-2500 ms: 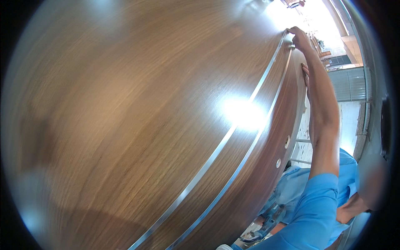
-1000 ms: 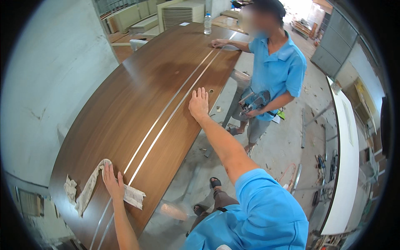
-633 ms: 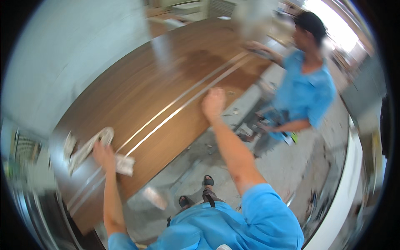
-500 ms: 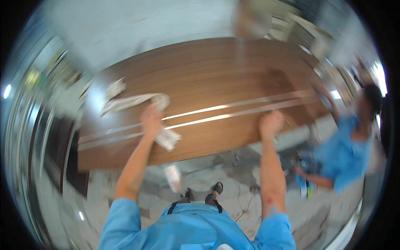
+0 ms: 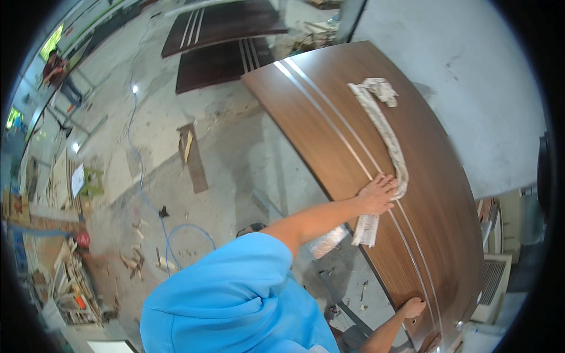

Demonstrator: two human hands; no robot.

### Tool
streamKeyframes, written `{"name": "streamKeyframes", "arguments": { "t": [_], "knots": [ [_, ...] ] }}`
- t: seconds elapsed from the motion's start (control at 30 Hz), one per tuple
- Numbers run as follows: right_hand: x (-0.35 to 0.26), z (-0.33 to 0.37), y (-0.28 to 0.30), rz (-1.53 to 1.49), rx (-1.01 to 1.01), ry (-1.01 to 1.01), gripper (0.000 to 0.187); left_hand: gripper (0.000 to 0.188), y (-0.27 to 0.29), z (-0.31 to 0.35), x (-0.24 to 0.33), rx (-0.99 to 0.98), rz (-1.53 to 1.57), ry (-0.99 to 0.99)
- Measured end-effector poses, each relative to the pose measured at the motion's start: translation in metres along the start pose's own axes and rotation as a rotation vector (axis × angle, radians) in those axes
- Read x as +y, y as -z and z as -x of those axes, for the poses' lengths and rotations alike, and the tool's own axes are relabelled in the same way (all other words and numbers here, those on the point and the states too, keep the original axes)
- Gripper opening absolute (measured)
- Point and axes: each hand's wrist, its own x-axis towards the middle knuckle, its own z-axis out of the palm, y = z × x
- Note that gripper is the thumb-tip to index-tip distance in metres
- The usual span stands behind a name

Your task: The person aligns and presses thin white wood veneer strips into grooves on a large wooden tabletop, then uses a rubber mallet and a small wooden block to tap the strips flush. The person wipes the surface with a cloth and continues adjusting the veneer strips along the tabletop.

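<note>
Head view, left hand [image 5: 378, 193] spread over cloth [image 5: 388, 136], hiding part, right hand [image 5: 414, 307] grip unclear

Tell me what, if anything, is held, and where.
No clear hold: the left hand lies spread over the cloth at its bend; the right hand, curled on the panel, shows nothing held.

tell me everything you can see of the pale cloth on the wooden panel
The cloth is off-white, soft-looking and creased. It lies on the brown wood-grain panel as a long, narrow folded band, with a crumpled bunch at one end. It bends beneath the left hand, which rests on it; a flatter end emerges and reaches the panel's edge. The covered part is hidden.
</note>
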Motion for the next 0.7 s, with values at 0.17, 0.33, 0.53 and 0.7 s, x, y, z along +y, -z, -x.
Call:
{"name": "streamKeyframes", "arguments": {
  "t": [0.17, 0.33, 0.53, 0.7],
  "knots": [
    [-0.001, 0.025, 0.000, 0.015, -0.117, -0.009, 0.044, 0.067, 0.011, -0.005, -0.001, -0.064, 0.031, 0.042],
    [-0.055, 0.131, 0.061, -0.828, -0.055, 0.032, 0.041, 0.077, 0.018, -0.002, -0.010, -0.045, 0.149, -0.005],
    [-0.111, 0.346, 0.115, -0.492, -0.096, -0.250, 0.023, 0.063, -0.003, -0.012, -0.031, 0.010, 0.145, -0.045],
    [-0.102, 0.601, 0.154, -0.619, -0.936, -0.456, 0.028, 0.062, 0.005, -0.011, -0.034, 0.001, 0.123, -0.083]
  ]
}}
